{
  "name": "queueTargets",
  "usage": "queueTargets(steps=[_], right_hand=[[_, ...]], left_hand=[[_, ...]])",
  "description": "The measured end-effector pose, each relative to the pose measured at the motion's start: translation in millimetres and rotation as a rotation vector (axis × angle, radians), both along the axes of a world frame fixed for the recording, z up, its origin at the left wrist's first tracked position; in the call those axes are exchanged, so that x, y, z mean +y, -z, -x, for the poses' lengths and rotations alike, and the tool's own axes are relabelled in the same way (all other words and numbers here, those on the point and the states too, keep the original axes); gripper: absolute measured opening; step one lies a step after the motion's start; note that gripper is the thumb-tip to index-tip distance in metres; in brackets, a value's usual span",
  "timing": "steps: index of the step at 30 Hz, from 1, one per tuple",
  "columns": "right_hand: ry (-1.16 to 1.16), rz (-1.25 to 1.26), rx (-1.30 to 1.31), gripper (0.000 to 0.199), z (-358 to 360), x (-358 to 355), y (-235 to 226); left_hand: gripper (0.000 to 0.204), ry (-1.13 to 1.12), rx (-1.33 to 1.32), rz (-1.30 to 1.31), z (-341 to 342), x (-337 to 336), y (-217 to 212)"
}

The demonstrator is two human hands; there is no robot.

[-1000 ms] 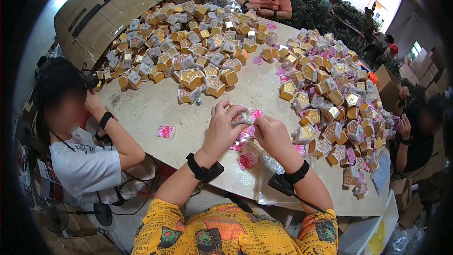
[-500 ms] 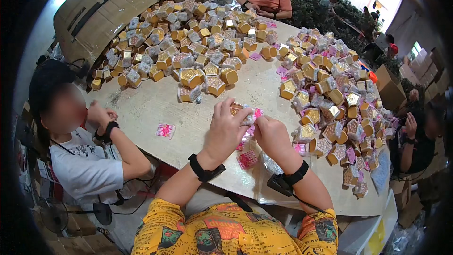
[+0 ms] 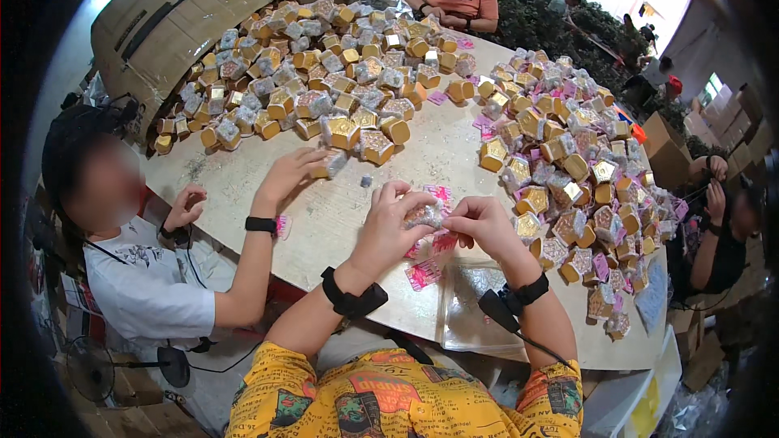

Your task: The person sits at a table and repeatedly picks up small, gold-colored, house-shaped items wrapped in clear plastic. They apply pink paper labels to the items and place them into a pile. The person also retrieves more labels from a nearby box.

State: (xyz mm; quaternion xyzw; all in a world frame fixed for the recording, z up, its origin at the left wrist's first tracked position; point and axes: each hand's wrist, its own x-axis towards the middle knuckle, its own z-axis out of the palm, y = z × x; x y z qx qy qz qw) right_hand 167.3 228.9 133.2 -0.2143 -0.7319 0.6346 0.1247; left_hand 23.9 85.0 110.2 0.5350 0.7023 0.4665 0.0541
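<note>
Near the middle of the frame, just below centre, both hands meet over a small wrapped packet (image 3: 426, 215). The left hand (image 3: 389, 223) curls round it from the left, fingers bent and closed against its wrapping, while the right hand (image 3: 484, 225) pinches it from the right with thumb and fingertips drawn together. The packet sits between the two hands, held just above the table (image 3: 341, 219), and it is mostly covered by the fingers; only a shiny, crinkled patch shows, so its shape is hard to make out. Each wrist wears a black band.

Under and just below the hands lie pink slips (image 3: 423, 273) on the table, partly hidden by the palms. A clear plastic bag (image 3: 475, 308) lies flat at the lower centre, beside the right forearm, its contents not readable.

At centre left, another person's hand (image 3: 288, 174) rests open on the table, its fingertips touching a gold box (image 3: 333, 164) at the edge of the big heap of gold boxes (image 3: 324, 65) in the upper left. A second heap (image 3: 568, 170) fills the right side, well within reach of the right hand. A large cardboard carton (image 3: 162, 16) lies tipped at the upper left, cut off by the dark rim.
</note>
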Motion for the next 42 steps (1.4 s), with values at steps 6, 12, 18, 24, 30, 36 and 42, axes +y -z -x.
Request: queueTargets(steps=[6, 12, 18, 24, 30, 36, 42], right_hand=[[-0.048, 0.038, -0.079, 0.016, -2.8, 1.8, -3.4], [-0.096, -0.053, -0.160, 0.016, -0.9, 5.8, -0.4], [-0.097, -0.065, -0.189, 0.018, 0.2, 8.3, 0.9], [-0.028, -0.128, -0.187, 0.018, -8.1, 27.7, -4.9], [0.795, -0.784, 0.357, 0.025, -81.9, 114.2, -48.2], [0.065, -0.713, -0.545, 0.042, -101.6, 17.8, -1.9], [-0.099, -0.768, -0.464, 0.020, -106.4, -35.0, 69.7]], left_hand=[[0.042, 0.005, -0.070, -0.004, -2.4, 0.3, 8.0], [0.042, 0.019, -0.063, 0.001, -7.3, 1.6, 11.2], [0.043, 0.039, -0.011, -0.004, -9.7, 5.2, 10.6], [0.048, 0.117, -0.135, -0.047, 3.3, 19.4, 30.3], [0.052, 0.022, 0.140, 0.347, 22.7, 6.6, 26.9], [0.045, -0.040, 0.314, 0.484, 13.1, -1.7, 50.3], [0.047, 0.044, 0.119, 0.256, 20.2, -1.3, 50.3]])
